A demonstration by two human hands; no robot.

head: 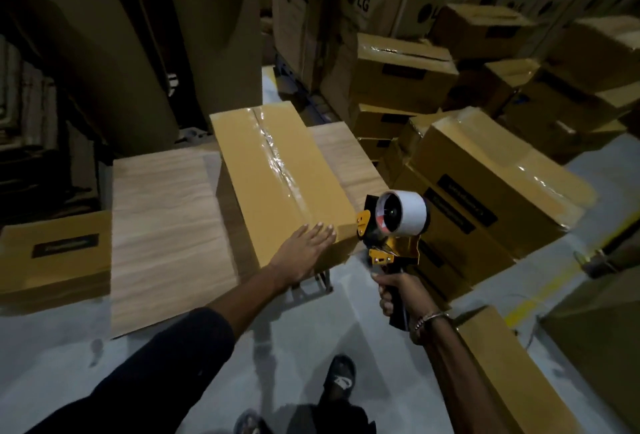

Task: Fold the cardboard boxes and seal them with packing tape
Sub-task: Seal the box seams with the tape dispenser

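We are at the taping step: our left hand (304, 253) lies flat, fingers released, on the box (277, 177) on the tabletop (162, 225), our right hand (398, 295) clenches the tape dispenser (391, 225) at its near end, and next we likely press the tape end down.

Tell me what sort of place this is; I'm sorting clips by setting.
Probably a warehouse packing area: sealed cardboard boxes piled on a concrete floor, tall LG-printed cartons behind, and a tape dispenser held beside a taped box.
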